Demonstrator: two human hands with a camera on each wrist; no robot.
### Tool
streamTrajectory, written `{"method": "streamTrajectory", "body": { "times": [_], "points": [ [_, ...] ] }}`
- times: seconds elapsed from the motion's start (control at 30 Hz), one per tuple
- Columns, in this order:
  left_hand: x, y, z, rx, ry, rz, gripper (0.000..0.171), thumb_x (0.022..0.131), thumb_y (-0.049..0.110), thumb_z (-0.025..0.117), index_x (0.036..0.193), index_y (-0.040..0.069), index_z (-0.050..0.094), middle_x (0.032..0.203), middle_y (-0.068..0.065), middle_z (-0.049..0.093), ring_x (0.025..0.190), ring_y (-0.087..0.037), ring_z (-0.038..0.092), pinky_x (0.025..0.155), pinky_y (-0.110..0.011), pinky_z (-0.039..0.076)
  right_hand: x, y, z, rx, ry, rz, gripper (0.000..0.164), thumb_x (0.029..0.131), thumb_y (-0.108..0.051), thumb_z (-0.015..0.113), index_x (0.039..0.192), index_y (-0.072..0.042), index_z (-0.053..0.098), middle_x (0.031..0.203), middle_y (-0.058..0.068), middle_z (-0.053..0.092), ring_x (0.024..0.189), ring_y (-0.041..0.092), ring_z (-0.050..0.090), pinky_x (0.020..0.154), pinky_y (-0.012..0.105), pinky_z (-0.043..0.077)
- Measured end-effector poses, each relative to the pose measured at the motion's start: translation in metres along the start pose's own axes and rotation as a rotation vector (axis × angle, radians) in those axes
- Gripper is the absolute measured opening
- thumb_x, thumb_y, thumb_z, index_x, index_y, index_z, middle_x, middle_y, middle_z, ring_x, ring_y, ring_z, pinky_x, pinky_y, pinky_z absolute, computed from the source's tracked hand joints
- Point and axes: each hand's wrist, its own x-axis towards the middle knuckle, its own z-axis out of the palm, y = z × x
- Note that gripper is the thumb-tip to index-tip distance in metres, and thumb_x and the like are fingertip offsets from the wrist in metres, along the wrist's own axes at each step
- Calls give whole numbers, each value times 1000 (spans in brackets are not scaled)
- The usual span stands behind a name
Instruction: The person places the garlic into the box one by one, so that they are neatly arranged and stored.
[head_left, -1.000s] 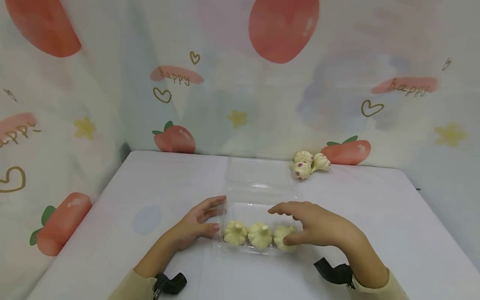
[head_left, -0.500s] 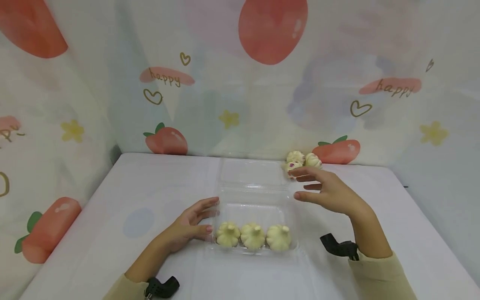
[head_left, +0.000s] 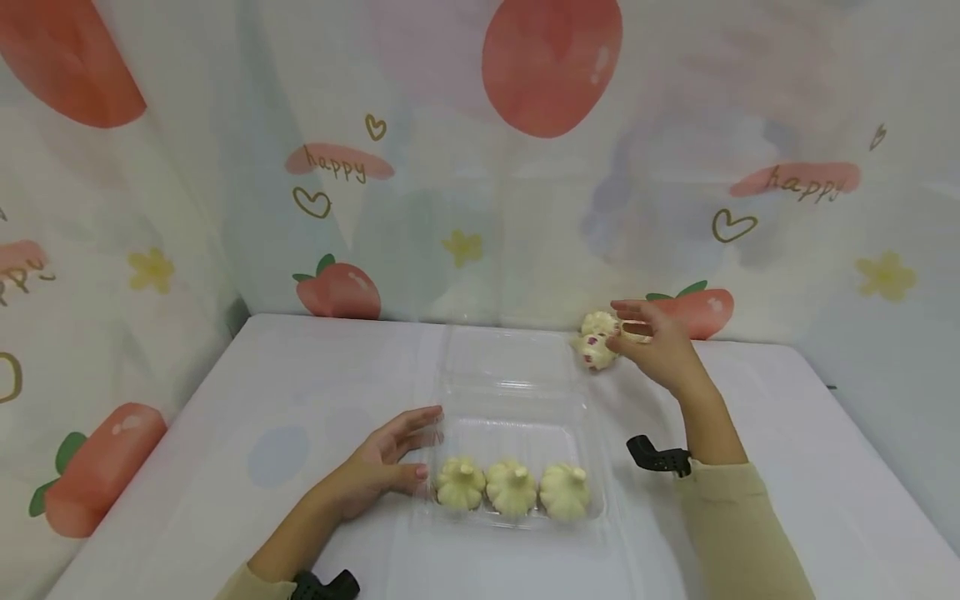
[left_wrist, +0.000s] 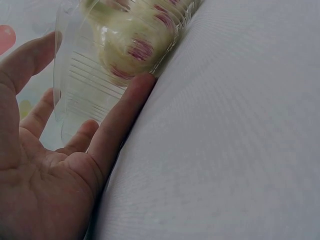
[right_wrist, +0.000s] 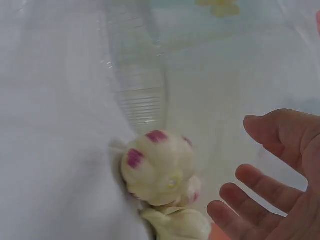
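Note:
A clear plastic clamshell box (head_left: 510, 433) lies with its lid (head_left: 510, 357) folded back. Along its near side sit a left garlic bulb (head_left: 461, 485), a middle garlic bulb (head_left: 512, 489) and a right garlic bulb (head_left: 565, 493). My left hand (head_left: 378, 467) rests against the box's left wall, fingers spread; in the left wrist view one fingertip (left_wrist: 142, 82) is at its lower edge. My right hand (head_left: 660, 346) is at the loose bulbs, thumb and fingers apart. Beside it are a purple-marked garlic bulb (right_wrist: 157, 167) and another bulb (right_wrist: 182, 225); the hand partly hides the pile in the head view.
A patterned cloth backdrop (head_left: 525, 233) hangs right behind the table's far edge, close to the loose bulbs. The white tabletop (head_left: 337, 367) extends on both sides of the box. A black wrist camera (head_left: 660, 457) sits at the right wrist.
My right hand has moved from above the right bulb in the box, away to the far loose bulbs. The left hand stays at the box's left side. The head view has shifted slightly.

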Motion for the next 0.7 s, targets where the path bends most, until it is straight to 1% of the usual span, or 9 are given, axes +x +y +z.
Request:
{"method": "streamTrajectory", "body": {
  "times": [0.1, 0.23, 0.33, 0.43, 0.57, 0.63, 0.7],
  "points": [
    [-1, 0, 0, -2, -7, 6, 75, 93, 6, 67, 157, 14, 29, 164, -10, 21, 147, -35, 27, 86, -42, 56, 1, 11, 8, -44, -17, -16, 62, 91, -12, 72, 147, -12, 47, 148, 21, 47, 133, 46, 46, 95, 58, 50],
    [0, 1, 0, -3, -20, 32, 75, 93, 5, 66, 157, 12, 28, 163, -13, 20, 146, -37, 26, 85, -41, 57, 1, 19, 14, -94, -42, -53, 66, 89, -5, 69, 150, -14, 46, 152, 19, 43, 133, 47, 45, 99, 59, 46],
    [1, 1, 0, -3, -22, 43, 74, 93, 4, 65, 157, 11, 28, 163, -13, 21, 146, -38, 27, 85, -39, 57, -1, 22, 16, -149, -62, -60, 69, 88, -6, 70, 152, -14, 44, 154, 17, 41, 133, 44, 46, 100, 61, 45],
    [1, 1, 0, 2, -21, 42, 75, 93, 4, 65, 157, 11, 28, 163, -13, 21, 146, -39, 26, 86, -39, 57, -1, 24, 18, -188, -77, -58, 69, 89, -11, 72, 151, -13, 44, 153, 19, 44, 131, 42, 48, 98, 61, 45],
    [1, 1, 0, -2, -17, 32, 75, 92, 5, 66, 157, 12, 28, 164, -12, 20, 147, -39, 25, 86, -43, 57, -1, 24, 21, -241, -83, -58, 63, 90, -17, 72, 148, -12, 49, 148, 20, 48, 127, 43, 52, 97, 61, 45],
    [0, 1, 0, -8, -16, 29, 76, 93, 5, 66, 157, 13, 28, 164, -12, 20, 147, -39, 24, 86, -46, 57, -2, 24, 22, -262, -81, -72, 61, 90, -17, 72, 147, -11, 50, 147, 21, 49, 125, 45, 54, 96, 60, 44],
    [-1, 0, 0, -14, -18, 30, 76, 93, 5, 66, 157, 13, 27, 164, -12, 19, 147, -39, 23, 86, -48, 56, -2, 23, 23, -270, -79, -89, 60, 91, -18, 72, 146, -10, 51, 147, 22, 49, 123, 46, 55, 98, 61, 43]
  ]
}}
